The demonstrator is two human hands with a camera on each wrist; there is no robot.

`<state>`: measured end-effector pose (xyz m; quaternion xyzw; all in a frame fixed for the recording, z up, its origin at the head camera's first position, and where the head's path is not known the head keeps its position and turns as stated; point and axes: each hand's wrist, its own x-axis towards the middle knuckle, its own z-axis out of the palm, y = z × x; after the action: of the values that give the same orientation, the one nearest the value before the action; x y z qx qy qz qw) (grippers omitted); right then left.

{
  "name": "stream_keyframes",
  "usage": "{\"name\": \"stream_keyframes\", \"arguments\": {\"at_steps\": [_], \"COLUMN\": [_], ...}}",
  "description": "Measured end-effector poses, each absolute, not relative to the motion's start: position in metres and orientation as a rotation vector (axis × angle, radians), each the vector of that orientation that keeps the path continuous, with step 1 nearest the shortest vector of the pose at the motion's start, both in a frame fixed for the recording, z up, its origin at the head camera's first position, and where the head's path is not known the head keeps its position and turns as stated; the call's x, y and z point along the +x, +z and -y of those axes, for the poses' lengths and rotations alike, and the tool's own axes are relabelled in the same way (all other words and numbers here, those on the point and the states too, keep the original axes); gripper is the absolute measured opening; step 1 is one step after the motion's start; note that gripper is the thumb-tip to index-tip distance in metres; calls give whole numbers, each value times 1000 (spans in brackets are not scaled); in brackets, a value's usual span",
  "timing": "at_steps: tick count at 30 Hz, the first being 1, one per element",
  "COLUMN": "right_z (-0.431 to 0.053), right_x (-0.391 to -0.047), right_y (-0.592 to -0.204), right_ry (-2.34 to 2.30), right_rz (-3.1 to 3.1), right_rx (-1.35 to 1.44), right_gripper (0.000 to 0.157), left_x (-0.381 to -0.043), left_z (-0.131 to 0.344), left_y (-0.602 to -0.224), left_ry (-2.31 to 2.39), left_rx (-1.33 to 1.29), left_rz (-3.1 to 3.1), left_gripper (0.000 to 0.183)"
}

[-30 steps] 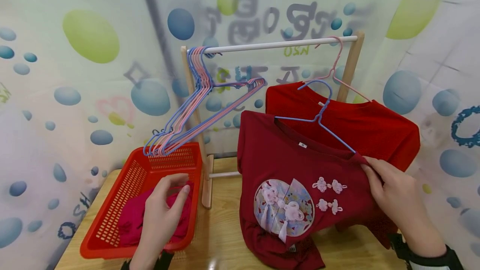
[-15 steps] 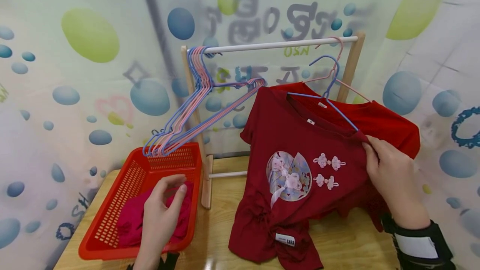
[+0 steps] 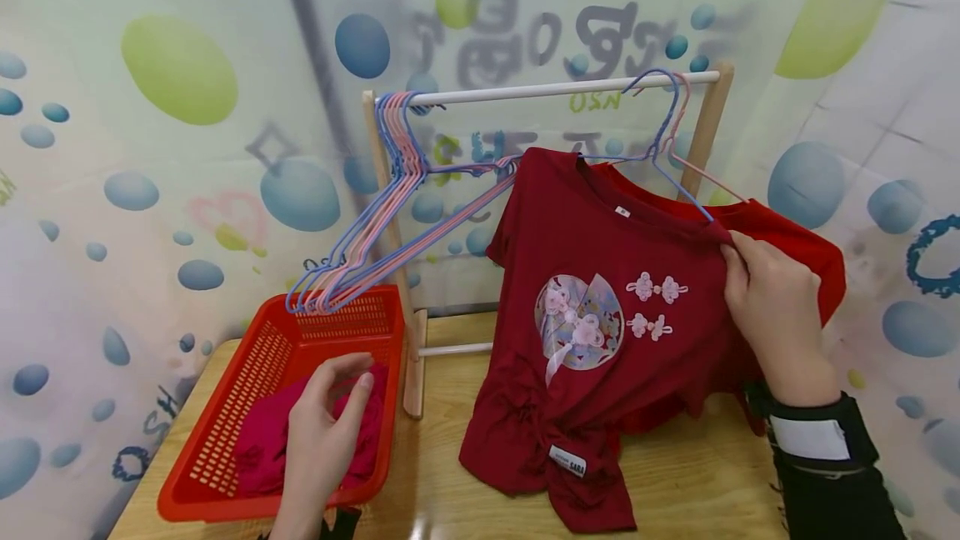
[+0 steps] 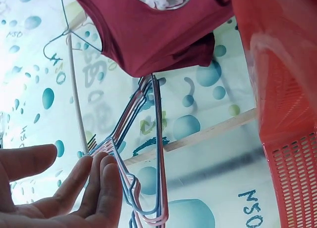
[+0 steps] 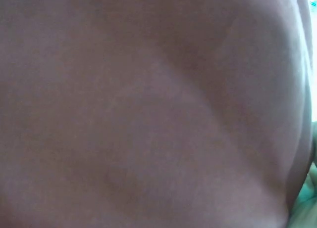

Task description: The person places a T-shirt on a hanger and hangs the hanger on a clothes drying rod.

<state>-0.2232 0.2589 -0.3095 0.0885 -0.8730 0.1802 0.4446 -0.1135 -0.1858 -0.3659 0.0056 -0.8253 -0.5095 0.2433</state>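
A dark red T-shirt [image 3: 660,232] with a round floral patch and pink knot buttons hangs on a blue hanger [image 3: 658,140]. My right hand [image 3: 776,307] pinches its shoulder at the hanger's right end. The hanger's hook overlaps the rack's white rail [image 3: 525,92] near its right end in the head view. My left hand [image 3: 322,432] is over the red basket [image 3: 225,510], fingers loosely curved around nothing; the left wrist view shows these fingers [image 4: 106,188] with a gap to the thumb. In the right wrist view, blurred cloth [image 5: 148,114] fills nearly everything.
Behind the T-shirt, a brighter red top [image 3: 802,248] hangs from a pink hanger [image 3: 708,173]. Several blue and pink hangers [image 3: 401,161] crowd the rail's left end. Magenta clothing [image 3: 258,448] lies in the basket. The wooden rack stands on a wooden table [image 3: 442,390] before a patterned curtain.
My right hand has raised the T-shirt and its hanger, bringing the hook up to rail height. The shirt's lower part now hangs straighter. My left hand has barely moved.
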Motion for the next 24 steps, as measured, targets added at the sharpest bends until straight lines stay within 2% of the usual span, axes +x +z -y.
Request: {"name": "stream_keyframes", "arguments": {"at_steps": [9, 24], "right_z": [-258, -254], "right_x": [-238, -244], "right_y": [-300, -278], "right_ry": [460, 409], "right_rz": [2200, 2291], "right_rx": [176, 190], "right_gripper": [33, 32], "left_x": [-110, -109], "left_z": [188, 190], "left_y": [-366, -364], "left_ry": [-1386, -1388], "left_rx": [94, 109], "left_rz": [2281, 2289], "left_gripper": [25, 25]}}
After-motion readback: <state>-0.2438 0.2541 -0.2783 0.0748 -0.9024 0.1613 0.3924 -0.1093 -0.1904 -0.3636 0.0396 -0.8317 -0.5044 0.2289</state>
